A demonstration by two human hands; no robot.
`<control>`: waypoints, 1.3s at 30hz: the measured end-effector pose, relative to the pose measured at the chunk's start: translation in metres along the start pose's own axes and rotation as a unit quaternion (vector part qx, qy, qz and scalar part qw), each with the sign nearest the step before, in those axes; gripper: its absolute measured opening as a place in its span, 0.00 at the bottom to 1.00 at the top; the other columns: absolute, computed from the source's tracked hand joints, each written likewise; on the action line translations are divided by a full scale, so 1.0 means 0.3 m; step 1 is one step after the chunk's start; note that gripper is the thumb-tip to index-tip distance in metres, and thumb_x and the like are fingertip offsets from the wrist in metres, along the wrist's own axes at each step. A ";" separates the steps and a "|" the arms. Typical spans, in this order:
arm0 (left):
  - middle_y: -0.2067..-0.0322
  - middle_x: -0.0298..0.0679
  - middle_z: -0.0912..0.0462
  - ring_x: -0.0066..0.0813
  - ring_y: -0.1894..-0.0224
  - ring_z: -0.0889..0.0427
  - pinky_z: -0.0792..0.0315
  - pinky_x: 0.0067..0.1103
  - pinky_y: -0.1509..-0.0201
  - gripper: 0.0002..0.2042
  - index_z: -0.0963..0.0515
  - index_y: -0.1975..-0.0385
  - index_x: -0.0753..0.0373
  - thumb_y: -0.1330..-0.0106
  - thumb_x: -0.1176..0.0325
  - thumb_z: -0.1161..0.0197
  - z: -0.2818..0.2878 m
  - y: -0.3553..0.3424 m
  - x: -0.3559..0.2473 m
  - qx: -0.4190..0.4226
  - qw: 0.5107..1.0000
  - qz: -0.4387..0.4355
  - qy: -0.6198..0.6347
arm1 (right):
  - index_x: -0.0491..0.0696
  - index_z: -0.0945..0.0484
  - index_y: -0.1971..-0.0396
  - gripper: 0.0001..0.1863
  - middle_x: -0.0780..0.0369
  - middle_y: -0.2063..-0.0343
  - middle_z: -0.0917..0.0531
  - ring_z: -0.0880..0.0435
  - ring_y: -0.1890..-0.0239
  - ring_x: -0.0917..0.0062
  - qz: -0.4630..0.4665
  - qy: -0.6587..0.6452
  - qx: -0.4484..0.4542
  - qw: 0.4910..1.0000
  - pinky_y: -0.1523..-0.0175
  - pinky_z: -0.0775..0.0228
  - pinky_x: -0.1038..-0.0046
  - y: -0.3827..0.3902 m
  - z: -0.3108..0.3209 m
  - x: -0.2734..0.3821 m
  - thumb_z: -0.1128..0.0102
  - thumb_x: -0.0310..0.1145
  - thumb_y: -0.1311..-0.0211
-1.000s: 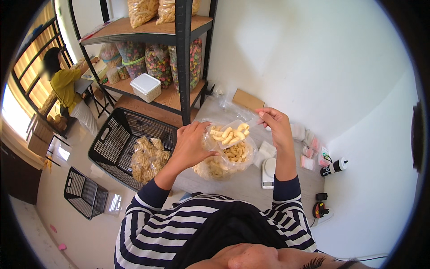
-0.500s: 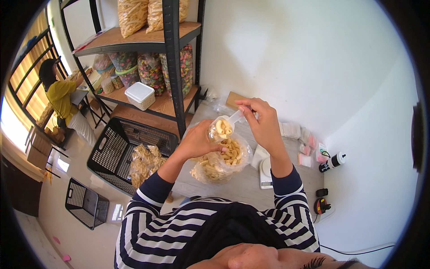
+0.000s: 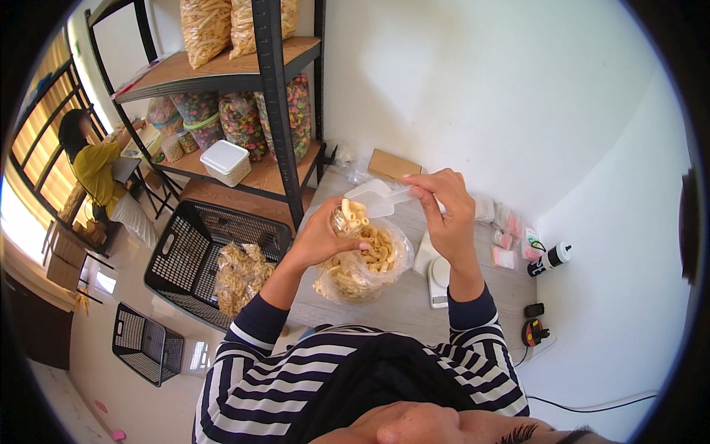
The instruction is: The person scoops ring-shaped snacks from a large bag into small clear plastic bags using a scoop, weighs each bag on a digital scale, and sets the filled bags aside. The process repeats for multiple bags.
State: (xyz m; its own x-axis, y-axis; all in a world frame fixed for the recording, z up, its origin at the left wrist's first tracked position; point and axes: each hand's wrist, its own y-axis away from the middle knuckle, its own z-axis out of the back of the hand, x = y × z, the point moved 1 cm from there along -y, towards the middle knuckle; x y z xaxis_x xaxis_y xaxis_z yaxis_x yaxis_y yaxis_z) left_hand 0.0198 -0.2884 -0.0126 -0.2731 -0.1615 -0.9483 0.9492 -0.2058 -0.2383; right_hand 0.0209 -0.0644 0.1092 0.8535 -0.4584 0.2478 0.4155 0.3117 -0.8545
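Note:
My left hand (image 3: pixel 318 238) is closed round a small clear plastic bag (image 3: pixel 342 222), with pale curved macaroni-shaped snacks (image 3: pixel 354 213) heaped at its mouth. Just to the right, a translucent white scoop (image 3: pixel 376 198) is tilted beside that mouth and looks empty. Its handle is pinched between the thumb and fingers of my right hand (image 3: pixel 447 207). Below both hands, a large open clear bag (image 3: pixel 364 275) full of the same snacks rests on the table; my left thumb is over its opening.
A white kitchen scale (image 3: pixel 438 280) stands right of the large bag. Small packets (image 3: pixel 504 256) and a black-and-white bottle (image 3: pixel 549 259) lie further right. At left, a black crate (image 3: pixel 188 255) holds filled bags beside a shelf (image 3: pixel 214 78). A person in yellow (image 3: pixel 100 170) works beyond.
The scoop has moved off the small bag's mouth and turned; the snacks it carried now sit in that mouth. My right hand has shifted slightly right and down.

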 end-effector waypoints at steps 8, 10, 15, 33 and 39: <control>0.43 0.41 0.26 0.29 0.42 0.25 0.29 0.25 0.38 0.42 0.32 0.39 0.68 0.55 0.68 0.16 0.007 0.024 -0.001 -0.019 0.998 -0.029 -0.055 | 0.48 0.14 0.62 0.08 0.63 0.71 0.16 0.22 0.67 0.71 -0.119 -0.008 -0.019 0.993 0.56 0.36 0.71 0.082 0.028 -0.044 0.37 0.23 0.40; 0.43 0.39 0.26 0.28 0.42 0.25 0.30 0.25 0.37 0.42 0.32 0.38 0.67 0.56 0.69 0.16 0.015 0.037 -0.003 -0.020 0.999 -0.031 -0.023 | 0.47 0.14 0.61 0.08 0.62 0.70 0.16 0.22 0.67 0.70 -0.174 -0.023 -0.014 0.984 0.54 0.34 0.71 0.122 0.024 -0.061 0.37 0.23 0.39; 0.45 0.38 0.26 0.25 0.42 0.26 0.33 0.24 0.36 0.49 0.35 0.34 0.66 0.61 0.68 0.14 0.080 0.067 -0.041 -0.003 0.993 0.000 0.115 | 0.47 0.14 0.59 0.08 0.60 0.68 0.15 0.21 0.63 0.66 -0.335 -0.129 0.038 0.932 0.48 0.33 0.71 0.295 -0.056 -0.137 0.36 0.27 0.38; 0.46 0.41 0.21 0.33 0.43 0.21 0.32 0.30 0.34 0.67 0.52 0.26 0.67 0.67 0.53 0.12 0.031 0.093 -0.117 0.187 0.948 -0.005 0.257 | 0.47 0.17 0.59 0.08 0.61 0.56 0.22 0.25 0.50 0.69 -0.142 -0.245 0.085 0.955 0.41 0.36 0.69 0.204 -0.132 0.053 0.35 0.28 0.38; 0.44 0.42 0.22 0.30 0.41 0.22 0.30 0.26 0.36 0.57 0.44 0.29 0.67 0.57 0.52 0.16 0.023 0.084 -0.068 0.141 0.941 0.009 0.307 | 0.45 0.19 0.63 0.04 0.63 0.65 0.19 0.22 0.57 0.74 -0.168 -0.260 0.121 0.943 0.48 0.33 0.73 0.243 -0.148 -0.001 0.35 0.24 0.38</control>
State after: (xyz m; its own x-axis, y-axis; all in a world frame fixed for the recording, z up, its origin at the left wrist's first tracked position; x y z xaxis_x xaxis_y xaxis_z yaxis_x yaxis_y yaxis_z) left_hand 0.0483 -0.2971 0.0023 -0.0332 0.4020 -0.9150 0.8503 -0.4699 -0.2373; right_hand 0.0370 -0.0783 0.0267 0.6731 -0.1147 0.7306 0.6961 0.4318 -0.5735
